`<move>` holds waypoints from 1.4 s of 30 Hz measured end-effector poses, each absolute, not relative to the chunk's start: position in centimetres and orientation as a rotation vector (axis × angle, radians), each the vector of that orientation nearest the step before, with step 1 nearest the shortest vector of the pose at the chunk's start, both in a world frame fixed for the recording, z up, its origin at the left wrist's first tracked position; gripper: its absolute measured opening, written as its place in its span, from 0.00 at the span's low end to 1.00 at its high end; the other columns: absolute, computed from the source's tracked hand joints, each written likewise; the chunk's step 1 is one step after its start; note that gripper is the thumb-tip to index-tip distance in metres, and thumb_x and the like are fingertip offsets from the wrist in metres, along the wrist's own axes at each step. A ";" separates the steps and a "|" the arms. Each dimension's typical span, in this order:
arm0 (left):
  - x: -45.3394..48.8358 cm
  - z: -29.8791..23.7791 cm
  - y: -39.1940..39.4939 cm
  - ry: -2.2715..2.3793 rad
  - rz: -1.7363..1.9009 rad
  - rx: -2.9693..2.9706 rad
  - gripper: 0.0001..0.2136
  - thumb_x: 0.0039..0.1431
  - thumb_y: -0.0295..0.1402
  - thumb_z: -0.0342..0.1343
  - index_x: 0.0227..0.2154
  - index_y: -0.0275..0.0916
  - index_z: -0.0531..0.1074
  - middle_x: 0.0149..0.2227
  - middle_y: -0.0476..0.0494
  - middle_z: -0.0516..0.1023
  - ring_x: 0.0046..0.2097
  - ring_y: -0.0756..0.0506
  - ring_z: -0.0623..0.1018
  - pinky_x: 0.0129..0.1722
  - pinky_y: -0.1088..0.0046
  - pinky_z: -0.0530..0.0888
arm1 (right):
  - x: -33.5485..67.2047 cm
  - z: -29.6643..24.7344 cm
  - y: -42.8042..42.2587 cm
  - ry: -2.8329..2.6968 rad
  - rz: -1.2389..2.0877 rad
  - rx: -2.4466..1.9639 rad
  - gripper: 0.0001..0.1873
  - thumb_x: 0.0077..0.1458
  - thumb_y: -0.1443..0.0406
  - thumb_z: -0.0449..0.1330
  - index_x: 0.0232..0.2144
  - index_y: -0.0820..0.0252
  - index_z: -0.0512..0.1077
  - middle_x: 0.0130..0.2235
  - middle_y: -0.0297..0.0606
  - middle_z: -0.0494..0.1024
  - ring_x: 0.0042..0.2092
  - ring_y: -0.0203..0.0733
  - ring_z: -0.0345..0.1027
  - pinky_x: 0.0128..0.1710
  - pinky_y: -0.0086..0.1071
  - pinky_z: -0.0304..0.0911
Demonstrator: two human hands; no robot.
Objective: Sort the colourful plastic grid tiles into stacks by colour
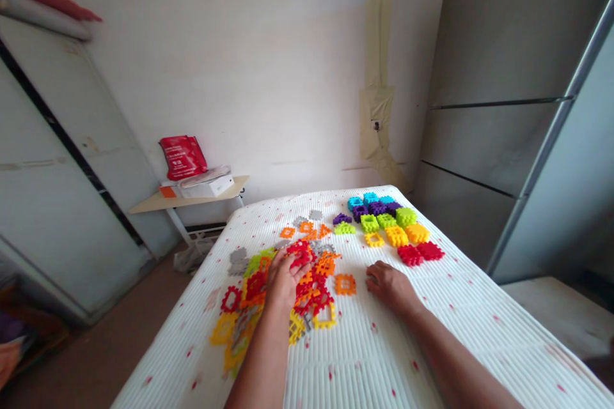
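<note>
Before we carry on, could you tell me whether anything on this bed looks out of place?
Yes: the red, orange, yellow and grey plastic waffle blocks under the left hand lie in a jumbled, overlapping heap, while the blocks at the far end sit in tidy colour rows.

The plastered wall [249, 70] is taking soft, even light and is reading bright and slightly washed out, with no single source showing. Only faint, diffuse shadows are falling beside the left hand [285, 278] and the right hand [391, 286] on the ribbed mattress [364, 358], and no hard glare is appearing. The wide lens is bowing the metal-edged panel [575, 160] at the right edge and stretching the right forearm [460, 364]. The red cushion [48, 0] is smearing at top left, and the small plastic tiles [326, 266] are losing edge crispness.
</note>
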State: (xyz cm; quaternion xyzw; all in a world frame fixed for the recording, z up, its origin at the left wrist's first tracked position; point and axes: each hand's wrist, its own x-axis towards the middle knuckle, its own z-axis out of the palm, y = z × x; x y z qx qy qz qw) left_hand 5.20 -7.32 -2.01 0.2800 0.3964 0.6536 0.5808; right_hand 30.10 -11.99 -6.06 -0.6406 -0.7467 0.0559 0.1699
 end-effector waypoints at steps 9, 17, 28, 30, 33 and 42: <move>9.5 -5.1 -10.5 1.211 1.474 0.848 0.17 0.42 0.42 0.59 0.35 0.38 0.74 0.32 0.45 0.78 0.33 0.47 0.77 0.24 0.78 0.68 | 29.0 -6.2 -12.6 -1.987 0.120 -1.587 0.11 0.57 0.64 0.50 0.39 0.59 0.71 0.38 0.39 0.74 0.38 0.38 0.69 0.37 0.27 0.61; 9.3 -5.2 -10.6 1.148 1.413 0.774 0.15 0.35 0.35 0.62 0.30 0.36 0.73 0.24 0.50 0.75 0.23 0.52 0.72 0.22 0.78 0.65 | 28.2 -5.9 -12.8 -1.958 0.056 -1.466 0.12 0.59 0.62 0.49 0.34 0.60 0.71 0.33 0.39 0.74 0.33 0.36 0.68 0.32 0.27 0.60; 10.6 -5.5 -11.2 1.159 1.516 0.909 0.14 0.39 0.37 0.62 0.30 0.38 0.70 0.27 0.49 0.75 0.29 0.50 0.75 0.30 0.75 0.70 | 25.3 -5.6 -14.2 -1.935 -0.041 -1.336 0.23 0.53 0.54 0.56 0.47 0.62 0.65 0.44 0.47 0.71 0.46 0.48 0.65 0.45 0.39 0.63; 10.7 -6.1 -11.1 1.178 1.522 0.943 0.14 0.40 0.38 0.61 0.30 0.38 0.71 0.27 0.48 0.75 0.30 0.50 0.74 0.32 0.75 0.69 | 24.5 -5.7 -14.3 -1.953 -0.076 -1.354 0.23 0.52 0.54 0.57 0.47 0.62 0.64 0.44 0.48 0.70 0.46 0.49 0.64 0.44 0.40 0.63; 11.0 -6.5 -11.1 1.189 1.491 0.959 0.15 0.40 0.40 0.62 0.31 0.38 0.72 0.27 0.48 0.76 0.30 0.49 0.74 0.32 0.74 0.69 | 23.9 -5.9 -14.2 -1.951 -0.085 -1.407 0.19 0.53 0.58 0.57 0.45 0.61 0.65 0.41 0.45 0.71 0.44 0.48 0.64 0.42 0.40 0.64; 11.5 -6.0 -11.7 1.084 1.439 0.942 0.19 0.43 0.41 0.62 0.37 0.39 0.68 0.32 0.43 0.78 0.34 0.46 0.78 0.37 0.69 0.72 | 25.7 -5.5 -13.5 -1.845 -0.091 -1.483 0.18 0.52 0.62 0.59 0.45 0.60 0.66 0.42 0.42 0.73 0.43 0.45 0.64 0.43 0.37 0.60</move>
